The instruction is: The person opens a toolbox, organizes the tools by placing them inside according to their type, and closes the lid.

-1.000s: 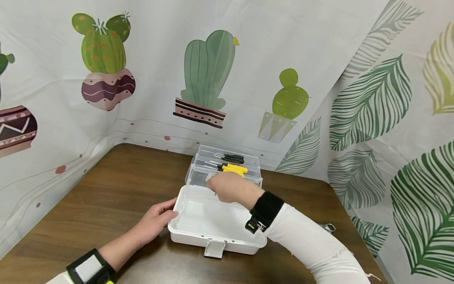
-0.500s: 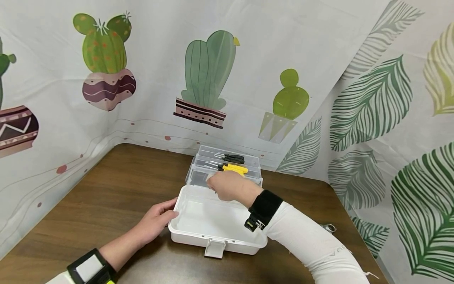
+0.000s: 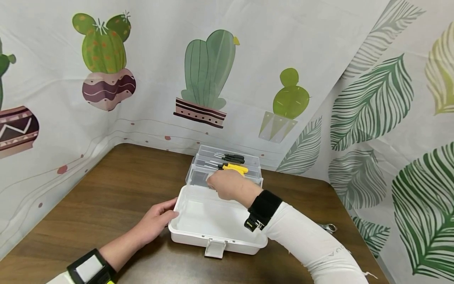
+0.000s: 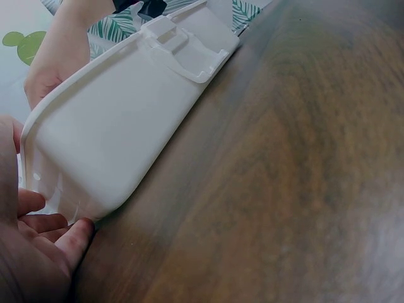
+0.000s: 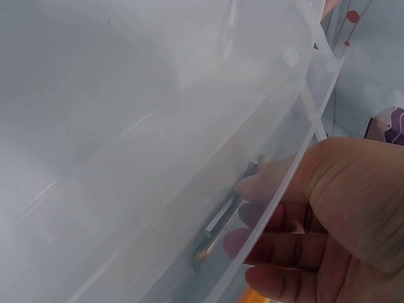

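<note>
My left hand (image 3: 157, 221) grips the left end of a white toolbox (image 3: 188, 238), thumb at the rim and fingers along the wall. The box stands with its lid tipped back and clear trays (image 3: 252, 161) raised behind it. My right hand (image 3: 228, 185) reaches into the lowest clear tray. In the right wrist view, its thumb and curled fingers pinch a slim silver metal tool (image 5: 221, 216), seen through the clear plastic; its exact kind is unclear. Yellow-handled screwdrivers (image 3: 237, 168) and black-handled screwdrivers (image 3: 234, 158) lie in the tiers just above. The right fingertips are hidden in the head view.
A metal wrench (image 3: 330, 228) lies on the wooden table (image 3: 117, 189) at the right, partly behind the right sleeve (image 3: 305, 236). The toolbox latch (image 3: 214, 248) hangs down in front. A printed curtain (image 3: 152, 79) stands close behind the trays.
Both hands stay nearly in place. A small metal tip that showed below the right hand earlier is now hardly visible. The toolbox has not moved.
</note>
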A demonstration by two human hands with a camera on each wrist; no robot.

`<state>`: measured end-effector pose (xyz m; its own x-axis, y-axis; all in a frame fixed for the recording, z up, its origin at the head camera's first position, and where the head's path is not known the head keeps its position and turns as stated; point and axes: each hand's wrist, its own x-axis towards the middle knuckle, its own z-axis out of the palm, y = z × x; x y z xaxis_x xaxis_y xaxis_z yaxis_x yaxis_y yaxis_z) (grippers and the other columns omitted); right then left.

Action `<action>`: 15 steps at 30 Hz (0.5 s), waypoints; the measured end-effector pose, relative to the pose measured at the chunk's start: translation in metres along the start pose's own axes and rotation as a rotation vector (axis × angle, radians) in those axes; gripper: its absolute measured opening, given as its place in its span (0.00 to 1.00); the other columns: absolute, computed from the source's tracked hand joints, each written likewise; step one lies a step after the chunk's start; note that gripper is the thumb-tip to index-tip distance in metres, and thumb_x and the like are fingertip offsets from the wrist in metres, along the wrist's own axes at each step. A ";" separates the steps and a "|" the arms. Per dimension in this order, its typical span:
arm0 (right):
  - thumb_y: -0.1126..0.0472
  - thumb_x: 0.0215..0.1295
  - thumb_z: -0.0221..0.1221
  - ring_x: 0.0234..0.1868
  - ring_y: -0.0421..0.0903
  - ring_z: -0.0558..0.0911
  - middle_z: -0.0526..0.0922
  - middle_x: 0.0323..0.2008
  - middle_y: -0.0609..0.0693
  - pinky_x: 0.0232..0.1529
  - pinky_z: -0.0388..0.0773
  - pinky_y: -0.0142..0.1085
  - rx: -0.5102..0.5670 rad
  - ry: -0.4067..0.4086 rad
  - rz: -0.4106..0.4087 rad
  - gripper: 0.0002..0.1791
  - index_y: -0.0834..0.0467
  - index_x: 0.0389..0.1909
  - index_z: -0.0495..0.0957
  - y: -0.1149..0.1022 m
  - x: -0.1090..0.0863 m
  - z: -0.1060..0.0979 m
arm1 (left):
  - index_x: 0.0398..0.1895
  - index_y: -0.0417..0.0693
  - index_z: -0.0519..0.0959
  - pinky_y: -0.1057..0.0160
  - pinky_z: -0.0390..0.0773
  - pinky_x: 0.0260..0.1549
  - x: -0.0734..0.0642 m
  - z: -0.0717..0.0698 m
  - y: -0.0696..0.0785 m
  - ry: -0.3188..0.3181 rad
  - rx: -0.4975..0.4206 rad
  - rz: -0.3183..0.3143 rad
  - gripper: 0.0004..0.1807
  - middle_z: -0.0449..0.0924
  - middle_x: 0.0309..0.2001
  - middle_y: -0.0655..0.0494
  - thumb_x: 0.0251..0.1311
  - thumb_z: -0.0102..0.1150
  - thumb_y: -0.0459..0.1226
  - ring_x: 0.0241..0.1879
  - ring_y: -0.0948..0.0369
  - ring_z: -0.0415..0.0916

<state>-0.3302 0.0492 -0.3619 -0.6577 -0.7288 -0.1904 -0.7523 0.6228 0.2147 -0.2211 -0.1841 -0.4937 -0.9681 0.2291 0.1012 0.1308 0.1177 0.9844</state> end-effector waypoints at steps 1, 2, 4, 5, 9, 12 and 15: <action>0.69 0.67 0.60 0.31 0.38 0.76 0.82 0.31 0.40 0.33 0.77 0.29 -0.004 0.004 -0.001 0.11 0.47 0.38 0.82 0.000 0.000 0.000 | 0.78 0.32 0.59 0.66 0.82 0.51 0.000 0.000 0.000 0.000 0.001 0.000 0.33 0.66 0.73 0.31 0.74 0.50 0.35 0.61 0.52 0.77; 0.69 0.68 0.60 0.32 0.38 0.77 0.83 0.32 0.40 0.34 0.78 0.30 -0.008 0.007 -0.002 0.11 0.47 0.40 0.83 0.000 0.000 0.000 | 0.78 0.32 0.59 0.66 0.82 0.51 0.000 0.000 0.000 0.001 0.002 0.000 0.33 0.66 0.73 0.31 0.73 0.50 0.35 0.61 0.53 0.77; 0.68 0.69 0.60 0.33 0.38 0.79 0.84 0.34 0.40 0.37 0.80 0.30 -0.015 0.014 -0.005 0.11 0.48 0.43 0.83 0.001 0.000 0.000 | 0.78 0.32 0.59 0.66 0.82 0.51 0.000 0.000 0.000 0.004 0.003 0.001 0.33 0.67 0.73 0.31 0.73 0.50 0.35 0.60 0.53 0.78; 0.68 0.69 0.60 0.33 0.37 0.79 0.85 0.34 0.41 0.38 0.81 0.31 -0.017 0.016 -0.007 0.11 0.48 0.44 0.83 0.001 0.000 0.000 | 0.78 0.32 0.59 0.66 0.82 0.51 0.000 0.000 0.000 0.005 0.003 0.001 0.33 0.67 0.73 0.31 0.73 0.50 0.35 0.60 0.53 0.78; 0.68 0.70 0.59 0.32 0.38 0.78 0.83 0.32 0.41 0.37 0.80 0.31 0.016 0.003 0.000 0.11 0.48 0.43 0.82 0.002 -0.003 -0.002 | 0.78 0.33 0.59 0.66 0.82 0.51 0.001 -0.001 -0.002 -0.001 -0.001 0.002 0.33 0.66 0.73 0.31 0.74 0.50 0.35 0.60 0.54 0.78; 0.68 0.71 0.58 0.30 0.39 0.75 0.79 0.29 0.41 0.33 0.76 0.31 0.061 -0.002 0.013 0.09 0.49 0.40 0.81 0.004 -0.007 -0.005 | 0.78 0.33 0.58 0.66 0.82 0.51 0.001 -0.001 -0.002 -0.008 -0.005 0.003 0.33 0.66 0.73 0.31 0.74 0.50 0.35 0.60 0.54 0.78; 0.66 0.73 0.56 0.29 0.39 0.73 0.76 0.27 0.41 0.32 0.72 0.31 0.097 0.008 0.007 0.07 0.50 0.37 0.79 0.007 -0.012 -0.007 | 0.78 0.32 0.58 0.66 0.82 0.51 0.001 -0.001 -0.002 -0.008 -0.010 0.004 0.33 0.66 0.73 0.31 0.74 0.50 0.35 0.60 0.54 0.78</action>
<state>-0.3266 0.0602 -0.3511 -0.6629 -0.7264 -0.1815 -0.7481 0.6523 0.1217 -0.2224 -0.1851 -0.4951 -0.9659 0.2370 0.1042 0.1326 0.1075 0.9853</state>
